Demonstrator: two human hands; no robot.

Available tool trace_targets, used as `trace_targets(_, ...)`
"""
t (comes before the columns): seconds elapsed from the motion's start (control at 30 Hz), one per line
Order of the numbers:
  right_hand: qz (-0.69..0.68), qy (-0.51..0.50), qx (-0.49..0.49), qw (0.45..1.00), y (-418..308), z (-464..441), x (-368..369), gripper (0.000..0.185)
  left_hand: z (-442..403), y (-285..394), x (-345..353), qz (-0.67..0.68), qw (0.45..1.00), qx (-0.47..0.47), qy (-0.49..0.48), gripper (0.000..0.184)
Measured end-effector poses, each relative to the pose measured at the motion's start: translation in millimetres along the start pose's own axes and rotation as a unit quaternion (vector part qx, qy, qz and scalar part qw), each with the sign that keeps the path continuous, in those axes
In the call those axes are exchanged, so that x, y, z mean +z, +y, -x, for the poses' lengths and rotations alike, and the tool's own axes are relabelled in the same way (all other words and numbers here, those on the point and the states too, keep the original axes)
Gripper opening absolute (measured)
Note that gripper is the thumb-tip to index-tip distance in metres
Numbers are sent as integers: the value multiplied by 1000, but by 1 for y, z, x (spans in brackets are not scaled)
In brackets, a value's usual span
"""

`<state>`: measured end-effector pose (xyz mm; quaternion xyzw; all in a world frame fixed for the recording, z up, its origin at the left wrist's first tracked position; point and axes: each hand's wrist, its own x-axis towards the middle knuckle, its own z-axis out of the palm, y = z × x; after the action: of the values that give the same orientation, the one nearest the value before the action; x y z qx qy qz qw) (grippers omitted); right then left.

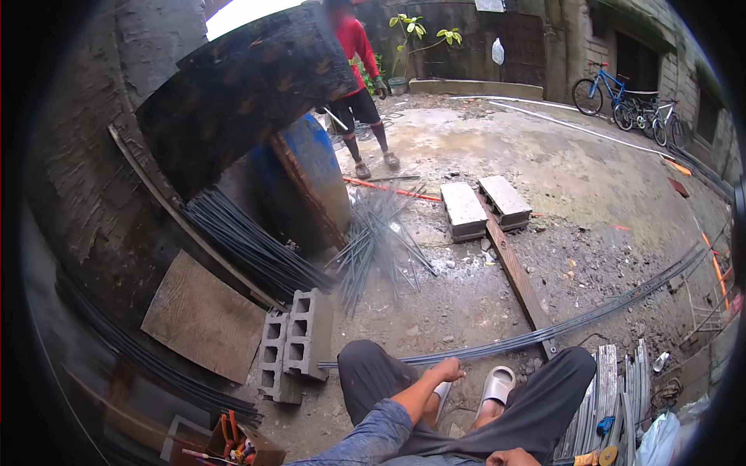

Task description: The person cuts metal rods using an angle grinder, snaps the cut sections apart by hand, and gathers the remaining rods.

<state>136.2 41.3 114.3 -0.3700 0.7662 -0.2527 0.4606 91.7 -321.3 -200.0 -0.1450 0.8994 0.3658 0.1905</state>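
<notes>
My left hand (448,370) reaches out between my knees, fingers curled closed, just below a bundle of long thin steel rods (482,346). Whether it grips anything is too small to make out. The rods run from beside the hollow concrete blocks (308,334) on my left, past my knees, to the far right. My right hand (513,457) is low at the frame's bottom edge by my right thigh, mostly cut off, its fingers hidden. A yellow tool with a round disc (608,455) lies to its right.
Two concrete blocks (464,208) flank a wooden plank (517,272) ahead. Loose cut rods (373,248) lie near a blue drum (330,167). A person in red (357,46) stands beyond. Metal channels (610,388) are at right, a toolbox (260,450) at lower left, bicycles (622,97) far right.
</notes>
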Motion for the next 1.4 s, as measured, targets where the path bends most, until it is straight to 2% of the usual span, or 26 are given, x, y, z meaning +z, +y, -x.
trace_targets(0.07,41,55,22,997,-28,5,-32,20,3,2,-1,0,1000,-1,5,43)
trace_targets(0.1,45,137,-39,989,-13,2,-40,26,6,2,-1,-1,1000,-6,10,43)
trace_targets(0.13,38,163,-22,986,-26,7,-62,27,7,1,0,-2,1000,-10,14,44)
trace_targets(0.23,42,202,-4,979,-27,6,-77,29,7,-2,1,1,999,-20,27,45)
trace_targets(0.33,-24,228,31,973,5,-28,-72,45,8,-5,0,5,999,-23,22,44)
trace_targets(0.43,10,234,-53,971,3,-58,-90,42,5,-8,-1,11,999,-49,-2,47)
trace_targets(0.5,31,-5,-22,999,-6,-69,-100,41,2,-7,-7,19,999,-49,-11,48)
trace_targets(0.53,60,-133,-18,989,-9,-76,-95,41,3,1,-11,18,999,-44,11,48)
trace_targets(0.57,82,-234,-73,966,2,-81,-81,47,3,8,-18,15,999,-39,33,48)
trace_targets(0.63,138,-290,-68,945,21,-84,-41,51,10,27,-38,27,997,-23,67,49)
trace_targets(0.7,121,-223,-93,963,44,-75,-6,52,22,45,-55,60,994,1,93,50)
trace_targets(0.8,55,-223,-62,971,42,-72,1,40,37,64,-62,79,986,40,140,44)
trace_targets(0.83,39,-212,-49,975,41,-72,3,37,43,67,-65,86,988,41,125,44)
trace_targets(0.9,28,-128,0,991,28,-70,-8,32,54,76,-71,101,989,43,95,45)
trace_targets(0.97,-8,-134,13,991,17,-64,-20,31,65,88,-77,97,990,52,90,46)
trace_targets(1.07,116,-82,-88,986,36,-41,1,32,71,85,-72,116,986,64,103,47)
trace_targets(1.17,96,-105,-44,989,45,-40,15,30,78,76,-62,104,987,61,109,48)
trace_targets(1.3,49,38,-40,997,14,-43,-16,19,84,80,-65,83,993,46,66,47)
trace_targets(1.33,88,119,-51,988,10,-47,-14,16,82,78,-63,88,993,47,69,47)
trace_targets(1.4,66,153,-64,984,9,-52,-37,21,74,76,-57,99,991,50,75,47)
